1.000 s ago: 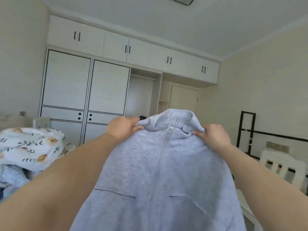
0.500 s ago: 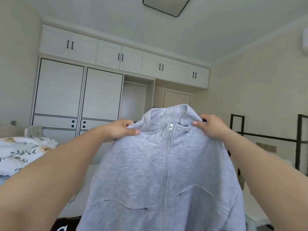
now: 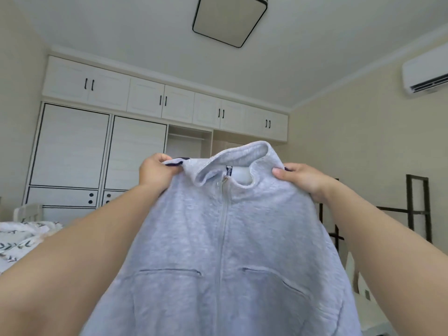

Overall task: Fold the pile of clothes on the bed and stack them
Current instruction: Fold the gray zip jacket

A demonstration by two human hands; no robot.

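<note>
I've got the grey zip jacket (image 3: 225,251) up in the air, well above the bed (image 3: 21,241) — left hand (image 3: 157,173) & right hand (image 3: 305,180) each pinching a shoulder by the collar, prob. so it hangs straight for folding.

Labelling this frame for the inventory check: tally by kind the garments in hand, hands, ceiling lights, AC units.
Grey zip jackets: 1, held up by its shoulders
Hands: 2, left hand and right hand, each gripping a shoulder
Ceiling lights: 1
Air conditioners: 1
Total: 5
</note>
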